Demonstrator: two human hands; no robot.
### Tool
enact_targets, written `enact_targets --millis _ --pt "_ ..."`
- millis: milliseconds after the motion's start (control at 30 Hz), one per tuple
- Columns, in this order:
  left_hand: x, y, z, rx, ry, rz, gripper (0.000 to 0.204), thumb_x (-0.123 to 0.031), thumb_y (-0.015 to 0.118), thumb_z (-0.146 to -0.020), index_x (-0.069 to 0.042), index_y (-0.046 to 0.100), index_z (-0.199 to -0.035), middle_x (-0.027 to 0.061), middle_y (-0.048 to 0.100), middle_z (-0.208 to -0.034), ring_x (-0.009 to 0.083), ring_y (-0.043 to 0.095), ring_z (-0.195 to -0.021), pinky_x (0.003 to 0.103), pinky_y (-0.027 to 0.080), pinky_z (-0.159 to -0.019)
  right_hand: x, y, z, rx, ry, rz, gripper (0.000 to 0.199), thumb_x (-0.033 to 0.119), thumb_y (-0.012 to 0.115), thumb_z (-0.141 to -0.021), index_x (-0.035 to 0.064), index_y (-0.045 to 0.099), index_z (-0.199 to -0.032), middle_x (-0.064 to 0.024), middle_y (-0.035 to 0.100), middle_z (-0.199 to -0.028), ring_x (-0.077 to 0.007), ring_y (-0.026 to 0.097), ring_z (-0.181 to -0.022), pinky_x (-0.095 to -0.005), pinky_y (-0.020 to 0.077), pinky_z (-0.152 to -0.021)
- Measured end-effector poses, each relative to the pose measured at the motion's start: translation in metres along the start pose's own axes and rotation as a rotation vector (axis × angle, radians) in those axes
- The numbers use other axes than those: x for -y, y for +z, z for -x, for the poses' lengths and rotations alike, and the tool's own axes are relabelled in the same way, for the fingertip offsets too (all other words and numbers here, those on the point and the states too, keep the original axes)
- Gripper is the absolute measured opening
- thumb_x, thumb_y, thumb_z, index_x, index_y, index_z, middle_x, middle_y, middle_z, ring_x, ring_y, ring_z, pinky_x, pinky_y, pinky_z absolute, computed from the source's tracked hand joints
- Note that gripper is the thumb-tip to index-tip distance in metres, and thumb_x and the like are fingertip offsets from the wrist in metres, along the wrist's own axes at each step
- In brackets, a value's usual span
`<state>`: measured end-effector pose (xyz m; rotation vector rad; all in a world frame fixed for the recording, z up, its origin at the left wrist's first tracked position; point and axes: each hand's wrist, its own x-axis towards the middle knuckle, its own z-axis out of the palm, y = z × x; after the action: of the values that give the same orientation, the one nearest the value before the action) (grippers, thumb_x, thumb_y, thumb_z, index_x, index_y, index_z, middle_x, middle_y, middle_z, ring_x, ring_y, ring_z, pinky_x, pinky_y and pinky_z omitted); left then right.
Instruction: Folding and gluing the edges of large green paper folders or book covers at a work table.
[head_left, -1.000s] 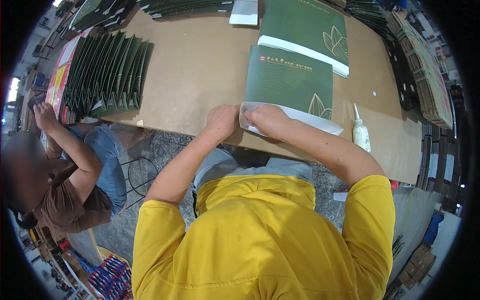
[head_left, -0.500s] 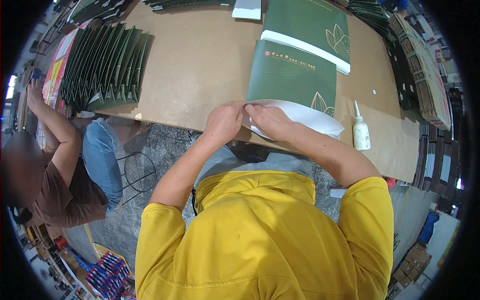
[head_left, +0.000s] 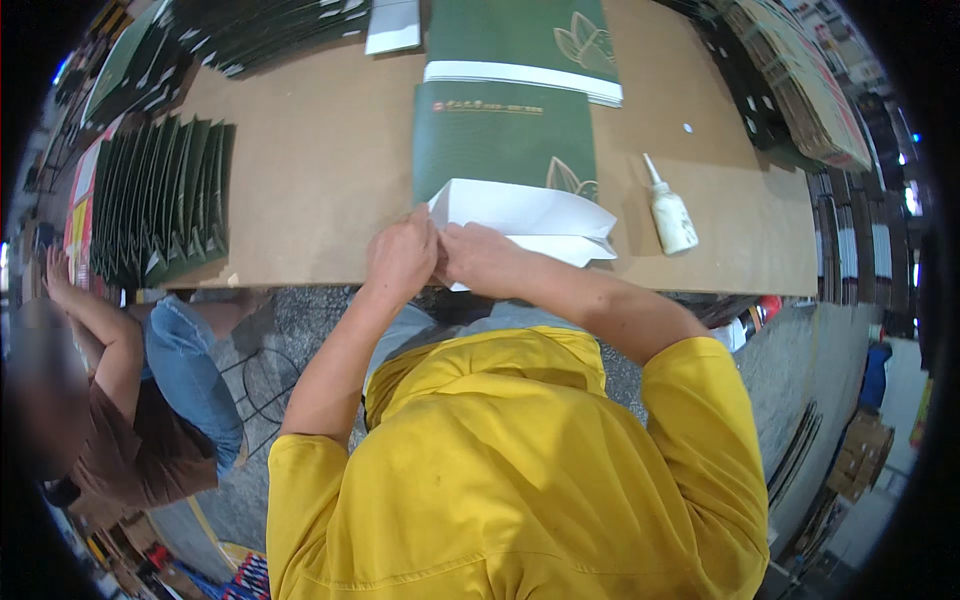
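Note:
A green paper bag (head_left: 505,135) with a gold leaf drawing lies flat on the table in front of me. Its near end is spread apart, and the white inner flap (head_left: 530,208) stands up like a shallow box. At the left corner of that end, my left hand (head_left: 402,252) is closed on the paper edge. Right beside it, my right hand (head_left: 480,258) pinches the same corner, fingers curled and partly hidden. To the right of the bag stands a white squeeze bottle (head_left: 674,222) with a thin nozzle.
More flat green bags (head_left: 520,35) are stacked beyond mine. Folded green bags (head_left: 165,195) stand in a row at the left, with another bundle (head_left: 260,30) behind. Brown bundled stacks (head_left: 800,80) line the right edge. A seated person (head_left: 120,380) is at the left.
The bag's near end has gone from a narrow curved gap to a wider, box-like fold with creased corners. Both hands remain at its left corner. The whole view has shifted.

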<state>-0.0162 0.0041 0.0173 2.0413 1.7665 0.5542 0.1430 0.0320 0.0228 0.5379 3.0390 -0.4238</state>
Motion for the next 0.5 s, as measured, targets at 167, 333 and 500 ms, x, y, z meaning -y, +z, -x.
enact_targets --millis 167,333,500 --pt "-0.004 -0.002 -0.004 0.026 -0.024 -0.075 0.025 -0.016 0.047 -0.089 0.003 0.056 -0.102 0.0259 0.063 -0.083 0.0408 0.063 -0.075 0.049 0.049 -0.067 0.006 -0.025 0.091 -0.671 0.467 -0.258 0.019 0.008 0.052 -0.087 0.0028 0.061 -0.103 -0.0140 0.062 -0.102 -0.0284 0.060 -0.095 -0.0364 0.0476 -0.083" --pt "-0.007 -0.005 -0.003 -0.005 0.001 -0.124 0.025 -0.015 0.048 -0.088 0.004 0.057 -0.102 0.0251 0.063 -0.082 0.0390 0.063 -0.074 0.048 0.050 -0.067 -0.018 -0.033 0.186 -0.921 1.196 -0.870 0.026 0.024 0.053 -0.092 0.0014 0.065 -0.095 -0.0009 0.062 -0.082 -0.0106 0.055 -0.076 -0.0223 0.0429 -0.069" --pt "-0.011 -0.009 -0.002 -0.025 0.022 -0.170 0.025 -0.014 0.049 -0.088 0.003 0.057 -0.103 0.0238 0.064 -0.083 0.0378 0.064 -0.073 0.048 0.050 -0.066 -0.022 -0.010 0.170 -0.662 1.050 -1.073 0.035 0.026 0.059 -0.088 -0.0040 0.064 -0.104 -0.0063 0.065 -0.088 -0.0112 0.056 -0.076 -0.0262 0.0448 -0.068"
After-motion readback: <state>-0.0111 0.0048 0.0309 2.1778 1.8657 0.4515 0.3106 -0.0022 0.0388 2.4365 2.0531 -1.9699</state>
